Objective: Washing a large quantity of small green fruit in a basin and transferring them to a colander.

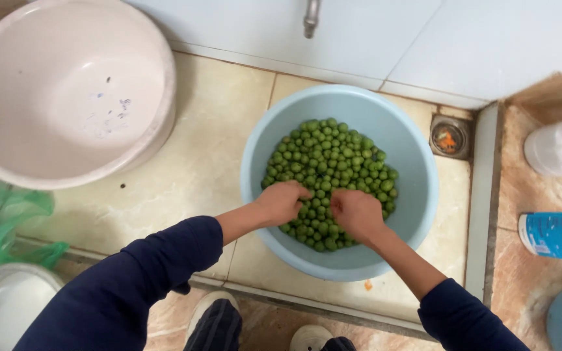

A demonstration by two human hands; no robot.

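green fruits (333, 162), too many to count, fill one blue basin (411, 195); two hands' fingers curl into them.

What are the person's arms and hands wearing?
Both arms wear dark navy long sleeves, pushed up so the forearms are bare. The left sleeve looks loose and bunched; the right sleeve ends in a plain cuff. The left hand and right hand are bare: no gloves, rings or watch visible.
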